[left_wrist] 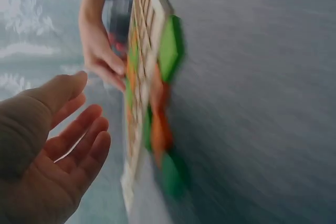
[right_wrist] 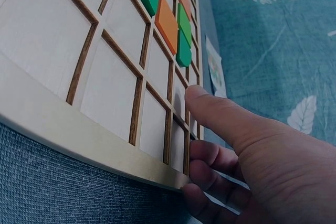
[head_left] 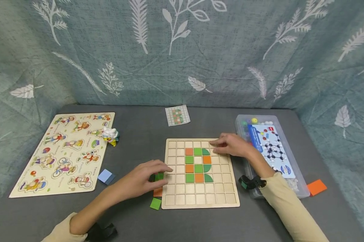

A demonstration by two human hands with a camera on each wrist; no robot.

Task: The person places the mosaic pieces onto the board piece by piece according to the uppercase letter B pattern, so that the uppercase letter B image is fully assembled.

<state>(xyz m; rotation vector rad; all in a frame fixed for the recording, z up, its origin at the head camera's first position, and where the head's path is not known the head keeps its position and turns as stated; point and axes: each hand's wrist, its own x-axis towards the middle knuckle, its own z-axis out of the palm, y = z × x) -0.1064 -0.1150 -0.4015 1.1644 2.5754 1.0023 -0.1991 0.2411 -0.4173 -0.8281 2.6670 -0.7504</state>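
A square wooden grid board [head_left: 219,200] lies on the table with a block of orange and green square tiles and dark green rounded tiles [head_left: 208,178] in its cells. At its upper right corner my right hand [head_left: 230,144] rests with relaxed fingers, thumb over the cells and nothing held. Near the board's left edge my left hand [head_left: 147,176] hovers, its fingers loosely bent with nothing between them in the left wrist view. Below and beside that hand lie loose tiles, among them a green square [head_left: 155,203] and an orange tile [head_left: 158,192], partly hidden by the hand.
A small printed pattern card [head_left: 177,116] lies behind the board. At left are a wooden picture puzzle [head_left: 58,161], a small figurine [head_left: 110,135] and blue tiles [head_left: 106,176]. A plastic molecule-kit box [head_left: 279,148] stands at right, an orange piece [head_left: 316,187] beside it.
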